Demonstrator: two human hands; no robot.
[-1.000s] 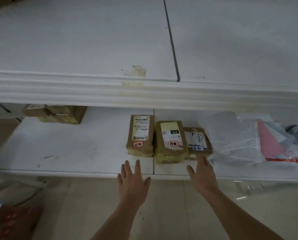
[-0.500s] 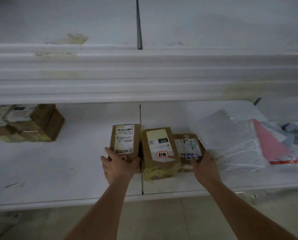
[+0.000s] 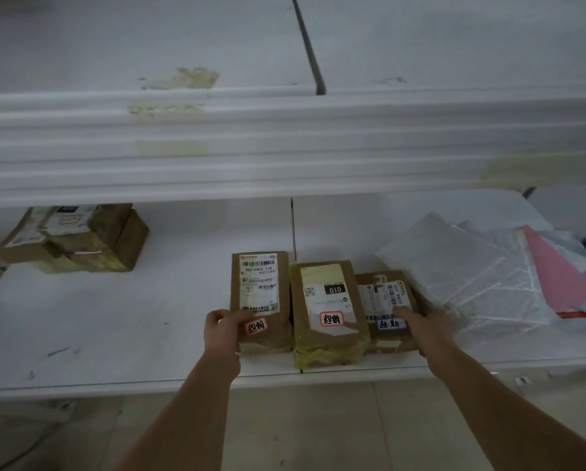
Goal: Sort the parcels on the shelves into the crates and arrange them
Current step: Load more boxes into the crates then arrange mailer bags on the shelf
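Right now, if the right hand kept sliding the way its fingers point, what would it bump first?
The right hand already grips the small brown parcel. Pushing on would probably drive it against the clear plastic bags behind; depth is uncertain.

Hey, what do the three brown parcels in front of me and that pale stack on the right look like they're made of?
The three brown parcels, left, middle and right, look like matte corrugated cardboard with white paper labels; the middle one is wrapped in glossy yellowish tape. The pale stack of flat mailers looks like thin plastic film, judging by its sheen and creases, though that is less certain.
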